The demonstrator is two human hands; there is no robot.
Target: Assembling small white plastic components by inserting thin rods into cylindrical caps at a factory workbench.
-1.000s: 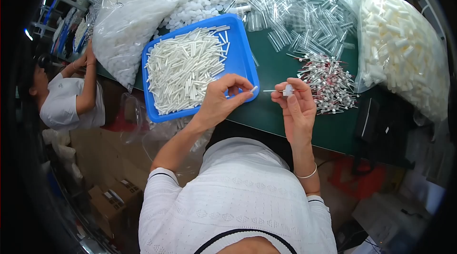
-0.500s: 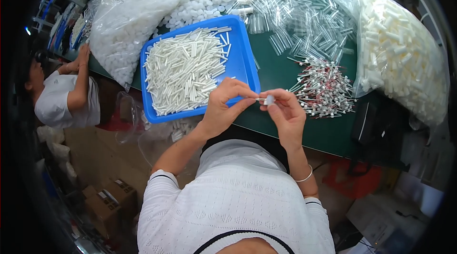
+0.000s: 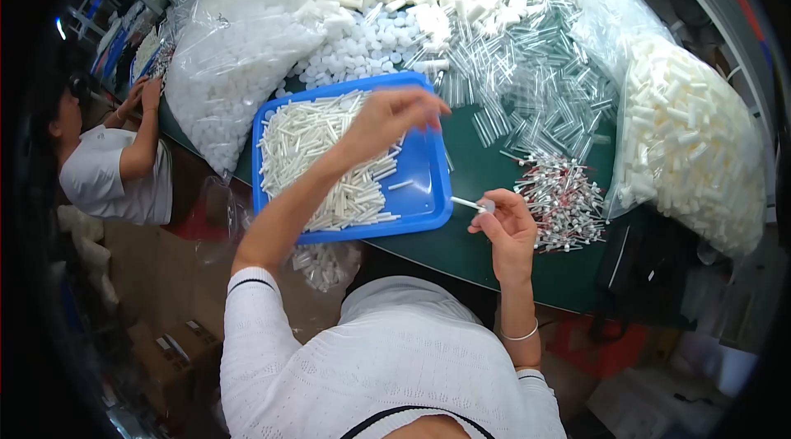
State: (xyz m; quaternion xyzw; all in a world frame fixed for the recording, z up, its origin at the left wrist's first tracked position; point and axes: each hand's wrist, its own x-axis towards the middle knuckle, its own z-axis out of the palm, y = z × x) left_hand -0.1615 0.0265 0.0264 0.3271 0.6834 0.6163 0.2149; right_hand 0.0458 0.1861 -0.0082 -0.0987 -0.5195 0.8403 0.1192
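Observation:
My right hand is closed in a pinch beside the tray's right edge. Between its fingertips is a thin white stick that carries a round translucent cap and points left toward the tray. Over the right part of the blue tray, my left hand is smeared by motion, so I cannot tell whether its fingers hold anything. Many short white sticks fill most of the tray beneath that arm.
A heap of white-tipped pieces with red bits lies right of my right hand. Clear plastic tubes and small white caps are piled behind. Bulging bags stand left and right. Another person works at far left.
My left hand has let go of the stick and swung up and away from my right hand, over the tray. The stick with its cap stays in my right hand. The view has shifted slightly.

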